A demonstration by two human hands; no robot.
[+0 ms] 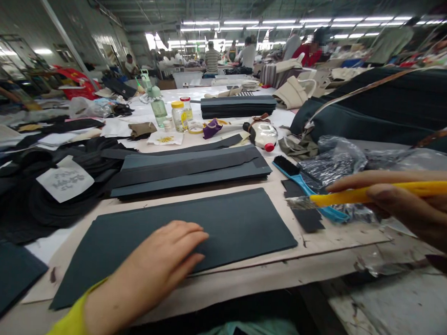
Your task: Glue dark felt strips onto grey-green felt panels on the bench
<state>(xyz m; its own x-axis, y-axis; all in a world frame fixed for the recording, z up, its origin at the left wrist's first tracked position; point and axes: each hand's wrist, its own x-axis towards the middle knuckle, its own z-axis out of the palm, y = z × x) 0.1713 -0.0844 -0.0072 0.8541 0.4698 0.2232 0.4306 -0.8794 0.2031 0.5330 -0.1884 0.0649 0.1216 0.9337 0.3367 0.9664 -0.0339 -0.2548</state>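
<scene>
My left hand [165, 251] lies flat on a dark grey sheet panel [243, 227], its fingers together and holding nothing. The panel rests on a beige work board [338, 245] at the table's near edge. My right hand [402, 198] grips a flat yellow plastic stick [376, 193], raised above the board at the right. The stick's tip points left, just above a blue-handled brush [326, 208] and a small dark scrap [307, 219]. Part of the brush lies under a crumpled clear plastic bag [333, 164].
Beyond the panel lies a stack of dark strips [190, 169]. A coil of black material [57, 201] with a white paper tag sits at the left. Bottles and jars stand further along the table. A large dark bag [376, 102] fills the right. Co-workers stand at distant tables.
</scene>
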